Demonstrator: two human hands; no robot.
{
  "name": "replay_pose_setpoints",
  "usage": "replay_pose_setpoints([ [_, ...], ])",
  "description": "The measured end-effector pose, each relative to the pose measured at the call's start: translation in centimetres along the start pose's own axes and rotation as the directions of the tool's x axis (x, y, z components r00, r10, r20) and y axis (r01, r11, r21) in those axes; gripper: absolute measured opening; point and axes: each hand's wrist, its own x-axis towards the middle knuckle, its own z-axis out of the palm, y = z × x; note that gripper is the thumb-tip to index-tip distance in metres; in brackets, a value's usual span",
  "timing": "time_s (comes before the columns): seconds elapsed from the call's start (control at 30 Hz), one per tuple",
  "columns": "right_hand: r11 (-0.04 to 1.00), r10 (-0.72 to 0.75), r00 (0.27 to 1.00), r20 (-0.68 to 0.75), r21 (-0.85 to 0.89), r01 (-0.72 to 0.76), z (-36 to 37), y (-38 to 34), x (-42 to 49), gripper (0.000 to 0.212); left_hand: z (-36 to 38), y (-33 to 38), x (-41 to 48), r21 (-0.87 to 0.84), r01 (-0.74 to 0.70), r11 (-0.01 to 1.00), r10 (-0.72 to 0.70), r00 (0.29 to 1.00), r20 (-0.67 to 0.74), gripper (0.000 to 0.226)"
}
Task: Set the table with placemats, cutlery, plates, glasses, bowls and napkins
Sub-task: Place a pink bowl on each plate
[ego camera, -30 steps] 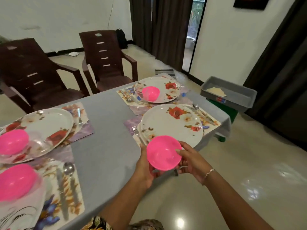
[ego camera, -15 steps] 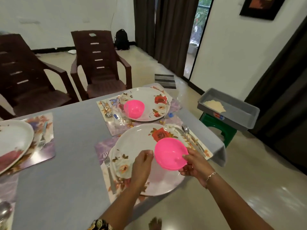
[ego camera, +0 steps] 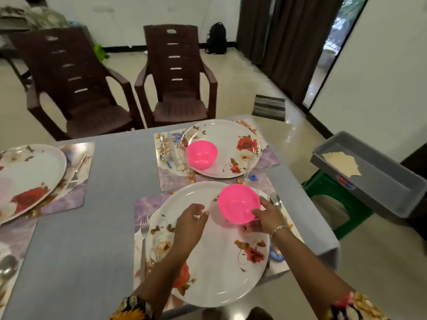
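At the grey bench [ego camera: 104,204], over a floral plate's [ego camera: 208,262] far side, the pink bowl [ego camera: 238,203] is grasped at its rim by the right hand [ego camera: 269,215], the left hand [ego camera: 189,225] loose and empty alongside. It looks like light, rigid plastic, best held at the rim; whether it rests or hovers is unclear

Reference: centre of the near plate [ego camera: 219,262].
12 o'clock: blocked by the far plate [ego camera: 226,135] carrying the far bowl [ego camera: 201,154].
1 o'clock: near bowl [ego camera: 238,204], gripped by the right hand [ego camera: 268,215].
2 o'clock: spoon [ego camera: 276,200], then the edge of the table [ego camera: 111,192].
9 o'clock: fork [ego camera: 143,239] just beside the rim; beyond it, bare table gives a passage running 6 to 12 o'clock.
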Motion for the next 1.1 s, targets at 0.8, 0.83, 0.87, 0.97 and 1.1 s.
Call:
replay_pose_setpoints([
  [0.8, 0.978, -0.001, 0.996, 0.093, -0.207, 0.02, -0.8, 0.4, 4.2, 0.033, 2.4, -0.1, 0.3, -0.036, 0.054, 0.998, -0.057, 0.994, -0.097, 0.024],
  [0.83, 0.977, -0.003, 0.996, 0.084, -0.212, 0.021, -1.0, 0.5, 4.2, 0.031, 2.6, 0.0, 0.2, -0.025, 0.031, 0.999, -0.033, 0.994, -0.104, 0.023],
  [0.87, 0.976, -0.014, 0.998, 0.069, -0.216, 0.029, -1.2, 0.5, 4.0, 0.028, 2.8, 0.2, 0.0, -0.014, 0.001, 1.0, -0.003, 0.994, -0.109, 0.021],
  [0.97, 0.954, -0.113, 0.994, 0.0, -0.28, 0.108, -2.1, 0.8, 3.4, 0.016, 3.8, 1.0, -1.0, -0.002, -0.115, 0.993, 0.114, 0.986, -0.122, 0.015],
  [1.1, 0.903, -0.25, 0.968, -0.011, -0.364, 0.229, -4.0, 1.9, 2.0, 0.014, 5.9, 2.3, -2.3, 0.002, -0.27, 0.963, 0.269, 0.96, -0.072, 0.012],
])
